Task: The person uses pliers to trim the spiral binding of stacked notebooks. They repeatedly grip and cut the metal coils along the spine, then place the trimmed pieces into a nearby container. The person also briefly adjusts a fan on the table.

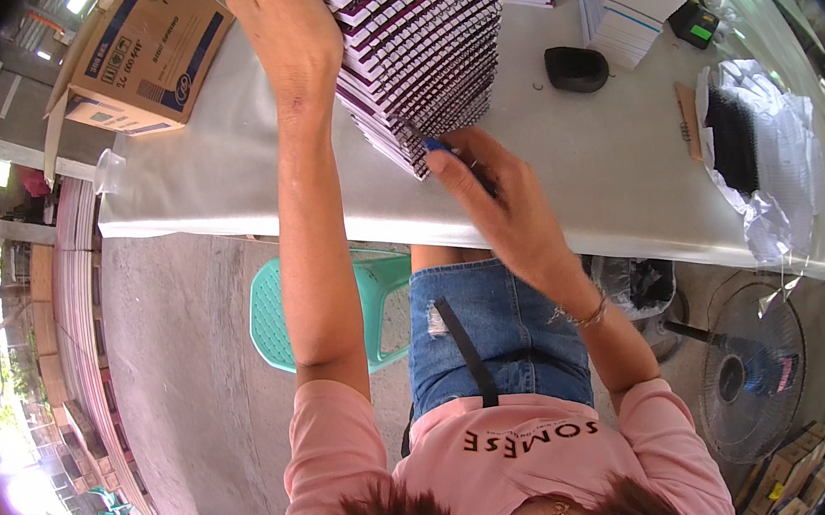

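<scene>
A tall stack of spiral-bound notebooks (420, 45) stands at the table's near side, its white page edges and dark coils facing me. My left hand (294, 34) rests against the upper left side of the stack. Its fingers run past the top of the picture, so their grip is hidden. At the stack's lower right corner, my right hand (489, 174) is closed around blue-handled pliers (434, 144). The metal tip of the tool points up and left, close to the coil ends of the lower notebooks. Whether it touches a coil I cannot tell.
A light-covered table (222, 167) carries a cardboard box (145, 59) at left. Rightward are a black dish (576, 69), stacked paper blocks (624, 19) and dark coils in white wrapping (732, 138). Below stand a green stool (273, 317) and a fan (756, 367).
</scene>
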{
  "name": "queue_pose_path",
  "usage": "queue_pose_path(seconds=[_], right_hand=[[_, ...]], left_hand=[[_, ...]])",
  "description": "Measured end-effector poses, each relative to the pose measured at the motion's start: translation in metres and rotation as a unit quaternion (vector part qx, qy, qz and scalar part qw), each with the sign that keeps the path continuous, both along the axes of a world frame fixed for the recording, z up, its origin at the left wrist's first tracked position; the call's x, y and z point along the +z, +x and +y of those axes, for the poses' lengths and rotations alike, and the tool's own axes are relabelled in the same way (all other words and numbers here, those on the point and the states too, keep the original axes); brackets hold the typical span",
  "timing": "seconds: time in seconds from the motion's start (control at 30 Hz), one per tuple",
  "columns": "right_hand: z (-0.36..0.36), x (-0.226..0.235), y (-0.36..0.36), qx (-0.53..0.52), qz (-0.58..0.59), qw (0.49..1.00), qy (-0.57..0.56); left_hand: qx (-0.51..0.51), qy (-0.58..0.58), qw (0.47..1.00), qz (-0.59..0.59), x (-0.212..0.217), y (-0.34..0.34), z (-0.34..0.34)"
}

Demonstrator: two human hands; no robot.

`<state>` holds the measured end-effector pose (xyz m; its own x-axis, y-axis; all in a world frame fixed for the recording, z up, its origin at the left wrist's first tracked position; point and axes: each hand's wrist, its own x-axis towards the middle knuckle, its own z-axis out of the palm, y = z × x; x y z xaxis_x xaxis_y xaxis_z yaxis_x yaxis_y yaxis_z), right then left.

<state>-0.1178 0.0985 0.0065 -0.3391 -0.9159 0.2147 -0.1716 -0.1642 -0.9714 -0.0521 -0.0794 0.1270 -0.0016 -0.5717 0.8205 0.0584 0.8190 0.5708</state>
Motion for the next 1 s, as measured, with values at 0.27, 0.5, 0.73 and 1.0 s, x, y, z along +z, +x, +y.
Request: queue_pose_path(seconds=[0.27,0.5,0.73,1.0], right_hand=[[0.006,-0.015,0.005,-0.217,0.369,0.9,-0.081],[0.001,-0.023,0.005,-0.222,0.381,0.894,-0.074],[0.0,-0.026,0.007,-0.237,0.382,0.888,-0.094],[-0.006,-0.03,0.006,-0.227,0.36,0.897,-0.118]], left_hand=[[0.016,-0.039,0.999,-0.022,0.0,0.003,-0.001],[0.001,-0.027,1.0,-0.013,0.001,0.001,-0.001],[0.008,-0.043,0.998,-0.046,0.0,0.005,-0.003],[0.015,-0.039,0.998,-0.046,-0.002,0.006,-0.007]])
